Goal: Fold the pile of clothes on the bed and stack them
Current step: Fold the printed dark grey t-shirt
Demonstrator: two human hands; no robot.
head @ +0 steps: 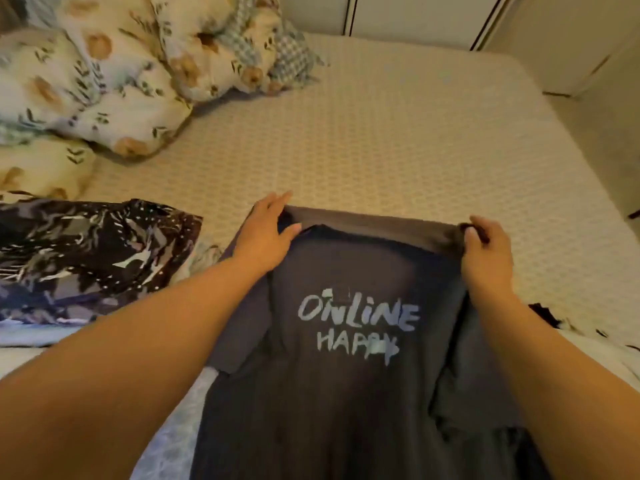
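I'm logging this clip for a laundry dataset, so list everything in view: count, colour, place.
T-shirt: one, dark grey with pale lettering, spread on the bed in front of the person, far edge lifted.
Patterned garment: one, dark with white and grey print, on the bed at the left.
Pale blue cloth: one, under the patterned garment's near edge.
Black-and-white cloth: one, at the right edge, mostly hidden.
Duvet: one, cream with tan flowers and green leaves, bunched at the far left.
Mattress: one, beige, textured, under everything.
Left hand: pinches the T-shirt's far left corner.
Right hand: pinches the far right corner.
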